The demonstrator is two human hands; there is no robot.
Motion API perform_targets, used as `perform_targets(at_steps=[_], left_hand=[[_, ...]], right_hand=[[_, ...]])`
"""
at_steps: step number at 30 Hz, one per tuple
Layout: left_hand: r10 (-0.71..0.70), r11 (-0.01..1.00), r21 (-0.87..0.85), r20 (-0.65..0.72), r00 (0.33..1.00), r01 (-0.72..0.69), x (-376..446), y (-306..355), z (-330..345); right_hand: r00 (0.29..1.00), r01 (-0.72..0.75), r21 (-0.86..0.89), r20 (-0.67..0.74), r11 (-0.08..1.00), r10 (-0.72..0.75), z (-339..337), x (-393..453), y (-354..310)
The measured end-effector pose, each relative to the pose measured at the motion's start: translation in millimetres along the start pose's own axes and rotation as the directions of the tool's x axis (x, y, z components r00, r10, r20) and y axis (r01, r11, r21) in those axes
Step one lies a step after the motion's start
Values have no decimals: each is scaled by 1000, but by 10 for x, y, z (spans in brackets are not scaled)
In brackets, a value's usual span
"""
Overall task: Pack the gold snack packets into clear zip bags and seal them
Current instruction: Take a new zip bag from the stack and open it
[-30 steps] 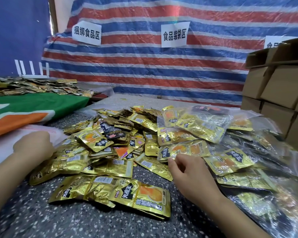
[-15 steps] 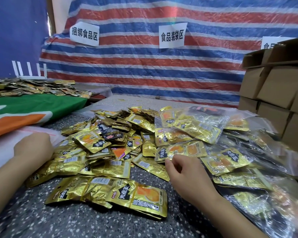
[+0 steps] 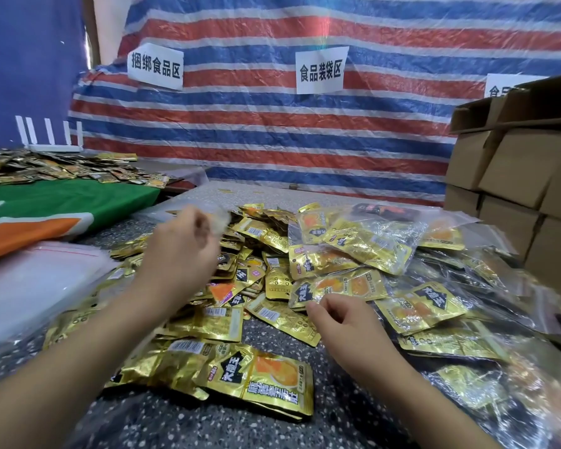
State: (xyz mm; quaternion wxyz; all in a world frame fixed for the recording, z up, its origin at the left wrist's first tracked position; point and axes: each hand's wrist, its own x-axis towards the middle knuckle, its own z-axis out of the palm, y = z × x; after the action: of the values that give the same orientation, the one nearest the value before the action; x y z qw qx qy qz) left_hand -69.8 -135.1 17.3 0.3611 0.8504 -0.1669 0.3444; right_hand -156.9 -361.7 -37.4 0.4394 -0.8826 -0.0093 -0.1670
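The left hand [image 3: 178, 251] hangs blurred over the far packets [image 3: 240, 273], pinching something clear, likely a zip bag [image 3: 219, 222]. The right hand [image 3: 347, 322], loosely curled and holding nothing, sits nearer the loose packets just left of it.
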Motion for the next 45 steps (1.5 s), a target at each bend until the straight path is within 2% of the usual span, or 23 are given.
perform_targets(at_steps=[3,5,9,11,14,18,21,24,27,29,31,32,33,35,36,37,39,41,45], left_hand=[[21,957,-287,194,981,36,-260,375,285],[68,912,-406,281,957,54,-437,462,438],[225,909,-414,397,890,-46,-689,409,560],[272,912,-400,436,858,-85,-726,370,557],[275,909,-413,490,827,-57,-726,372,520],[234,916,-401,552,801,8,-692,376,466],[255,932,-361,599,759,-28,-683,367,446],[189,945,-328,586,788,18,-652,353,468],[84,938,-324,555,828,122,-608,338,480],[34,952,-271,561,827,145,-593,311,472],[26,962,-239,564,825,133,-596,301,474],[28,962,-240,558,829,129,-597,308,476],[28,961,-246,542,840,127,-597,315,479],[29,949,-289,474,880,124,-601,337,479],[47,937,-334,412,910,102,-602,344,475],[71,920,-385,349,935,74,-598,356,467],[126,888,-459,292,948,24,-594,372,451],[191,859,-512,320,928,0,-605,384,455],[278,849,-527,381,882,-40,-653,369,539]], right_hand=[[987,-159,196,58,968,150,-16,8,-25],[959,-282,340,108,897,260,-20,47,-51],[885,-460,531,202,712,420,-50,114,-69],[874,-480,546,231,686,427,-62,119,-53],[868,-489,525,220,697,444,-71,124,-28],[877,-468,454,132,758,463,-104,130,-12],[894,-437,448,118,780,433,-150,125,-23],[904,-400,556,108,728,414,-201,111,-79],[931,-271,680,5,682,365,-311,109,-146],[948,-195,743,-26,641,319,-376,103,-176],[969,-118,757,-53,643,240,-404,89,-200],[978,-61,727,-95,684,188,-396,72,-209],[979,21,636,-170,772,114,-386,48,-215],[938,208,289,-329,934,-108,-349,5,-227],[915,273,154,-346,950,-207,-319,-9,-232],[905,307,95,-335,947,-260,-281,-20,-235],[921,310,109,-282,944,-270,-200,-22,-228],[952,260,158,-209,953,-225,-128,-10,-215],[998,60,374,-39,925,-49,-74,-10,-188]])
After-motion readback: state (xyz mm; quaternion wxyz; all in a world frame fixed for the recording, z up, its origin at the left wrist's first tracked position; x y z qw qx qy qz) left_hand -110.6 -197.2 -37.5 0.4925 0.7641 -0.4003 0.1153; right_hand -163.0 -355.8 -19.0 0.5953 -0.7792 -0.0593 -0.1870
